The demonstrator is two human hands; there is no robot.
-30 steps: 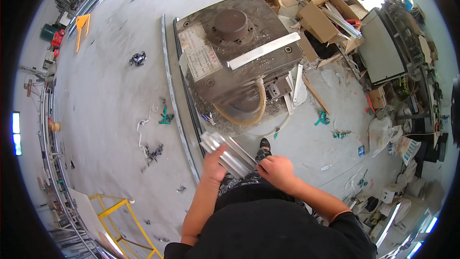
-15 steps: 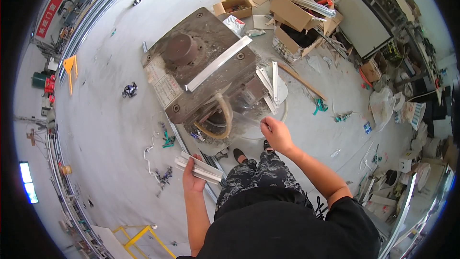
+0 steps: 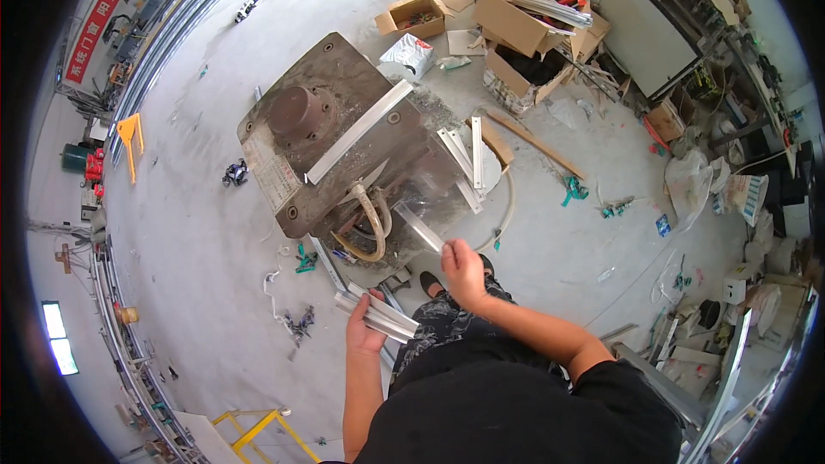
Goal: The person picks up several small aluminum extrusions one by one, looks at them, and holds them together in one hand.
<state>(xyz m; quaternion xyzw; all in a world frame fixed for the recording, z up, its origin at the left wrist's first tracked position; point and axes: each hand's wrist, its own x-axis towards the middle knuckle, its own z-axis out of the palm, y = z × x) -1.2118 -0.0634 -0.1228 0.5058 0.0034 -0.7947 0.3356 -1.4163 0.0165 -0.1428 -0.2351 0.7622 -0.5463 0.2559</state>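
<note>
My left hand (image 3: 368, 326) is closed around a small bundle of pale metal profile pieces (image 3: 388, 320), held low in front of my left side. Between the pinched fingers of my right hand (image 3: 464, 271) is the near end of a single metal strip (image 3: 421, 229). Its other end points toward the near side of a brown, worn metal machine (image 3: 369, 107). A longer pale profile (image 3: 359, 131) lies slantwise across the machine's top. Several short drilled strips (image 3: 464, 161) rest at its right side. A curved hose (image 3: 380, 232) loops at the machine's front, close to the held strip.
Cardboard boxes (image 3: 520, 21) with scraps stand at the far right, near a leaning panel (image 3: 649, 30). A wooden stick (image 3: 534, 144) and green scraps (image 3: 574, 192) lie on the floor. Long rails (image 3: 331, 266) lie by my left hand. A yellow frame (image 3: 258, 430) is at lower left.
My right hand has moved left and nearer my body, and the strip in it now shows clearly. The left hand keeps its bundle, slightly lower and farther right. The whole view has shifted a little.
</note>
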